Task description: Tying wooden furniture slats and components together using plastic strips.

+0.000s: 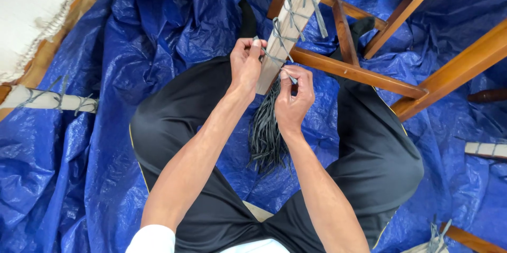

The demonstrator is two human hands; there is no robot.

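Now both hands [269, 81] pinch thin grey cord [274, 55] around a pale wooden slat [296, 15].

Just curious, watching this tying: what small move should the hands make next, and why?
Probably draw the strand ends apart to snug the knot: the left hand and right hand each pinch a grey strand looped round the pale wooden slat, not yet tight.

Bright even daylight, sharp — soft shadows
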